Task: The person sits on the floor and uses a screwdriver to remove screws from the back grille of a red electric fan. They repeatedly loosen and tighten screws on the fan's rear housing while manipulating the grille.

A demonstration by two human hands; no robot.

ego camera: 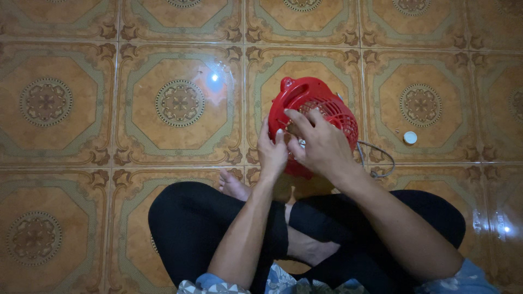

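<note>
A small red fan (313,100) with a round plastic grille stands tilted on the tiled floor in front of my crossed legs. My left hand (271,152) grips its left rim from below, fingers curled against the red casing. My right hand (321,144) lies over the front of the grille, fingers spread and pressing near its middle. What sits under my right palm is hidden. A grey cord (378,158) runs out from the fan's right side and loops on the floor.
A small white round cap (410,138) lies on the tiles to the right of the fan. My legs in black trousers (188,223) are folded at the bottom, one bare foot (234,186) showing. Patterned orange floor tiles (81,109) stretch all around.
</note>
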